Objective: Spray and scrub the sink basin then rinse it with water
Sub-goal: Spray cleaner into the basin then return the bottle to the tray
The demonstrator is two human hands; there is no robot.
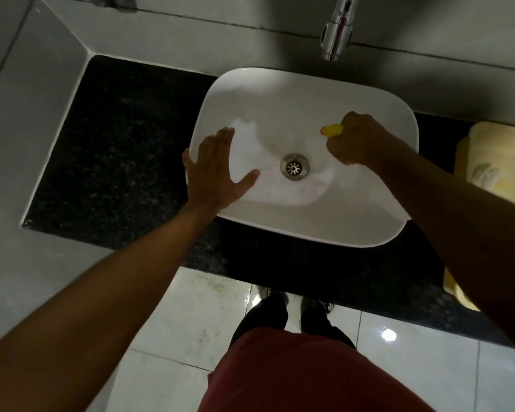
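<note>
A white rounded sink basin (280, 93) sits on a black speckled counter, with a metal drain (295, 167) at its middle and wet patches around it. My left hand (217, 168) lies flat and spread on the basin's left rim and inner wall. My right hand (354, 141) is over the basin's right side, closed around a yellow spray head with a red nozzle tip (331, 129) that points left into the bowl. The rest of the bottle is hidden under my hand. A chrome tap (336, 34) hangs over the basin's far edge.
The black counter (116, 144) stretches left to grey tiled walls. At the right edge stands a pale yellow container (494, 162) with a dark item beside it. Below are glossy white floor tiles (176, 322), my dark trousers and shoes.
</note>
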